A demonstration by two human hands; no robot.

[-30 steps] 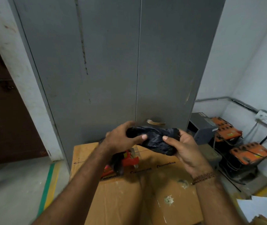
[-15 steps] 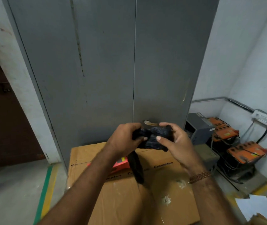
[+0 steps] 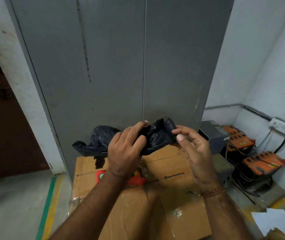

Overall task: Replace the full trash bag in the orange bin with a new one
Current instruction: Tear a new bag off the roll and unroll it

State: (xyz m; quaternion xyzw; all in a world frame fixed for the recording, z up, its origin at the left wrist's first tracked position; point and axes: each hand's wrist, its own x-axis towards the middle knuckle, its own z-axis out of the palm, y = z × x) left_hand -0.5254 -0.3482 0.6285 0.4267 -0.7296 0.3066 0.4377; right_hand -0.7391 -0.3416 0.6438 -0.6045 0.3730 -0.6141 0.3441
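A crumpled black trash bag (image 3: 157, 135) is held up in front of me, above a large cardboard box (image 3: 169, 196). My left hand (image 3: 126, 149) grips the bag's middle, and part of the bag billows out to the left of that hand. My right hand (image 3: 193, 149) pinches the bag's right edge between thumb and fingers. A red packet (image 3: 134, 179) lies on the box under my left wrist, partly hidden. No orange bin is in view.
Grey metal doors (image 3: 114, 66) stand right behind the box. Orange-topped batteries (image 3: 263, 161) and a grey unit (image 3: 214, 135) sit in the right corner. White papers (image 3: 273, 222) lie at bottom right. A green and yellow floor stripe (image 3: 49, 201) runs at left.
The bag has been spread out from a tight bundle; a loose part now puffs out to the left. My right hand has shifted right and loosened to a fingertip pinch.
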